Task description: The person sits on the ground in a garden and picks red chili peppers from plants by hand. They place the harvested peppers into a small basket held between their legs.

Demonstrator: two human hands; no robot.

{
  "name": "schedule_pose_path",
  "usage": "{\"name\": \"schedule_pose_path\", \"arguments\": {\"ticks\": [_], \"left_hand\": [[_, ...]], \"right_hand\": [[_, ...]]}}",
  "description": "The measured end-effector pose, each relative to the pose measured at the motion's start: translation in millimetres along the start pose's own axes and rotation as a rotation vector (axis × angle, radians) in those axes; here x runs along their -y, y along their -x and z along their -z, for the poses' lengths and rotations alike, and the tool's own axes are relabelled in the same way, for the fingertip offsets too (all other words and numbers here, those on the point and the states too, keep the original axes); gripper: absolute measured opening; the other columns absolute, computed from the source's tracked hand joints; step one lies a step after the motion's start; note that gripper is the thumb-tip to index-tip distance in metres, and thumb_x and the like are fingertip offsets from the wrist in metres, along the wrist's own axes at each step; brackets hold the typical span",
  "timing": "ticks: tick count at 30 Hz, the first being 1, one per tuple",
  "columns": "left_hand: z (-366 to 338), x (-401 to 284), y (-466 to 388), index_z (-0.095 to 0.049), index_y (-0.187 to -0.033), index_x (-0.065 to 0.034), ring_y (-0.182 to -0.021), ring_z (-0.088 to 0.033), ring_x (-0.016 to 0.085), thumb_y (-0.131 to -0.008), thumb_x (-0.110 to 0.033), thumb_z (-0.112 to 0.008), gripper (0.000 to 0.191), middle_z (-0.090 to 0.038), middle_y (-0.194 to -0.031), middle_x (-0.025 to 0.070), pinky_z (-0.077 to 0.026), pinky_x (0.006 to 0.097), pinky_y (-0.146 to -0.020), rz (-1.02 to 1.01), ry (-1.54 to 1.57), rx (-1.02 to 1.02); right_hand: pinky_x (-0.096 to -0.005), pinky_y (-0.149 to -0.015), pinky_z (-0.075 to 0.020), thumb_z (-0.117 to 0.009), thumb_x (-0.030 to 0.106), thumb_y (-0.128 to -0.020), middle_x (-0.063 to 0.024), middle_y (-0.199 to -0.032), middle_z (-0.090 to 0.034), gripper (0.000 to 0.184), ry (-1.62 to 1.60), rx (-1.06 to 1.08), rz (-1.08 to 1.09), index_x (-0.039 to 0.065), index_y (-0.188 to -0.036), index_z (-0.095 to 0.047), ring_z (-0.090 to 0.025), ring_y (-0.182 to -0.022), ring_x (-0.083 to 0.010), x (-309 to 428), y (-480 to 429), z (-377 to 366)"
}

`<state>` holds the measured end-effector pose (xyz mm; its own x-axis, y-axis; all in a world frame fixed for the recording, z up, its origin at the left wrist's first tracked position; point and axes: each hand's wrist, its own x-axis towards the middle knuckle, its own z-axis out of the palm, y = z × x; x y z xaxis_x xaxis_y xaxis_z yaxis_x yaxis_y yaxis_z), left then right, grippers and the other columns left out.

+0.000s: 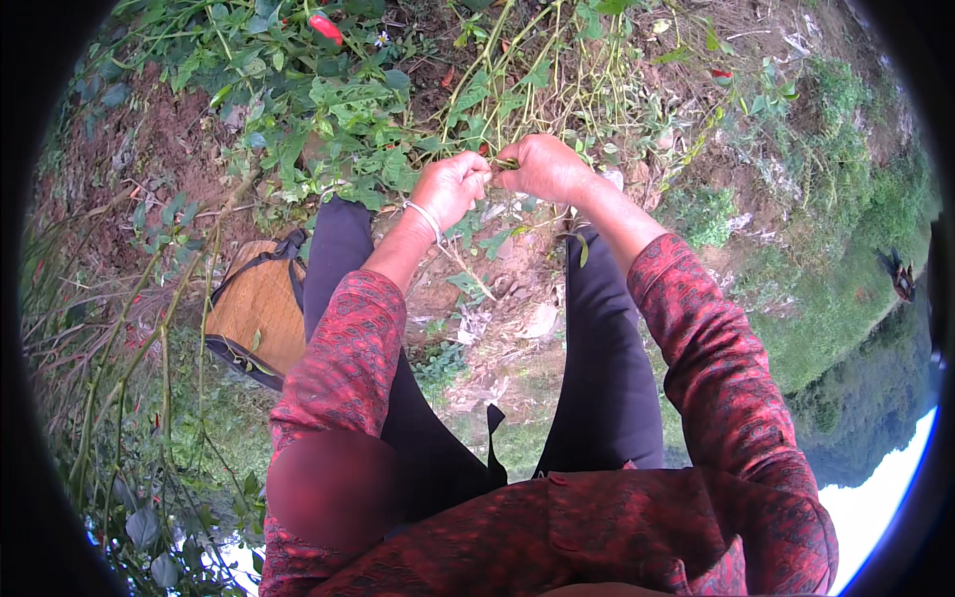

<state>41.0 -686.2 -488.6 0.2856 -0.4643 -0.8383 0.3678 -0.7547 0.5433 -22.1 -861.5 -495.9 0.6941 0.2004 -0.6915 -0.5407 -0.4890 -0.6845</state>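
My left hand (pixel 451 190), with a pale bracelet (pixel 425 218) at its wrist, is in front of me among pepper plants. Its thumb and fingertips pinch together at the end of a small green plant piece (pixel 507 163). Fingers of my right hand (pixel 546 169) curl round the other end of that piece and hide most of it. Both hands nearly touch. Just beyond them, a small red spot (pixel 483 149), perhaps a chili pepper, shows among the stems. A bright red chili pepper (pixel 326 30) hangs in the foliage farther out to the left.
By my left leg stands a brown, woven-looking container (pixel 257 306) with black straps and a dark rim. Leafy plants (pixel 336 112) and thin green stems (pixel 552 74) cover the ground ahead. Tall branches (pixel 164 328) rise at left. Soil and stones (pixel 515 276) lie between my legs.
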Motion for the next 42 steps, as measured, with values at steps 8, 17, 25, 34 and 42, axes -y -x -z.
{"name": "schedule_pose_path", "arguments": {"ticks": [8,17,25,34,42], "left_hand": [[-3,-22,-4,-0.064,-0.095,-0.0159,-0.070,-0.064,0.024,-0.084,-0.027,-0.056,0.018,-0.067,-0.081,0.0072,-0.050,0.0362,-0.066,-0.096,-0.408,0.011],[-5,-67,10,-0.064,-0.097,-0.0172,-0.075,-0.064,0.026,-0.082,-0.025,-0.060,0.017,-0.066,-0.085,0.0058,-0.050,0.0351,-0.067,-0.329,-0.838,-0.029],[-4,-73,14,-0.065,-0.098,-0.0140,-0.069,-0.064,0.022,-0.082,-0.019,-0.060,0.017,-0.067,-0.078,0.0057,-0.050,0.0319,-0.066,-0.264,-0.701,0.044],[-8,-72,15,-0.067,-0.098,-0.0167,-0.065,-0.064,0.018,-0.084,-0.022,-0.059,0.018,-0.067,-0.072,0.0025,-0.050,0.0317,-0.065,-0.190,-0.810,0.050],[-11,-73,9,-0.067,-0.096,-0.0188,-0.069,-0.064,0.025,-0.084,-0.026,-0.056,0.018,-0.067,-0.074,0.0039,-0.050,0.0365,-0.065,-0.109,-0.924,-0.102]], "right_hand": [[-0.0221,-0.039,-0.0384,-0.068,0.021,-0.079,-0.0015,-0.057,-0.058,0.017,-0.718,0.194,-0.302,0.005,-0.078,-0.065,-0.049,-0.044,-0.0063,-20,19,10],[-0.0233,-0.049,-0.0468,-0.061,0.016,-0.084,-0.0045,-0.066,-0.062,0.017,-1.079,0.270,-0.256,0.000,-0.089,-0.066,-0.056,-0.053,-0.0103,-32,37,15],[-0.0223,-0.051,-0.0482,-0.063,0.017,-0.083,-0.0038,-0.069,-0.064,0.016,-1.011,0.307,-0.249,0.003,-0.088,-0.066,-0.058,-0.055,-0.0093,-29,47,35],[-0.0222,-0.047,-0.0461,-0.065,0.019,-0.082,-0.0029,-0.065,-0.063,0.015,-0.960,0.306,-0.295,0.004,-0.081,-0.065,-0.056,-0.052,-0.0083,-29,48,31],[-0.0246,-0.046,-0.0459,-0.066,0.019,-0.082,-0.0037,-0.062,-0.061,0.016,-0.725,0.323,-0.263,0.004,-0.078,-0.063,-0.057,-0.050,-0.0114,-21,51,21]]}}
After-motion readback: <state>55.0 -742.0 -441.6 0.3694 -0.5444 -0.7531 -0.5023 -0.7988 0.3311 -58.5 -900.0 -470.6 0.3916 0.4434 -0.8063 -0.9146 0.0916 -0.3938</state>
